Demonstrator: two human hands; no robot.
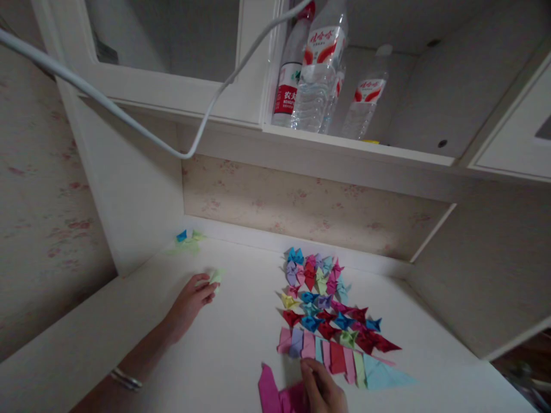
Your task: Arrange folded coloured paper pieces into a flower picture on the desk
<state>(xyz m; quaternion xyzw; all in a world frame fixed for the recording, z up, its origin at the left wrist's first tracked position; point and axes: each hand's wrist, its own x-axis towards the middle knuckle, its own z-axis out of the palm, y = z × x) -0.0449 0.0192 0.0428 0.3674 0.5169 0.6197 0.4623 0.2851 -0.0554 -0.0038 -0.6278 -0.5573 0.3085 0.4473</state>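
Observation:
My left hand (200, 293) reaches toward the back left of the white desk, its fingers closed on a small pale green folded paper (216, 279). At the front edge of the view, my right hand (325, 391) has its fingers curled together over a magenta folded paper (293, 397); its grip is partly hidden. Another magenta folded strip (269, 389) lies just left of it. Beyond the right hand runs a row of flat folded strips (338, 358) in pink, purple, red, green and light blue. Several rows of small folded paper figures (318, 321) in mixed colours lie behind that row.
A blue folded paper (181, 236) and pale green papers (187, 245) lie in the desk's back left corner. Overhead is a white cabinet shelf (357, 148) with several plastic bottles (316, 86). A white cable (142, 131) hangs across the upper left.

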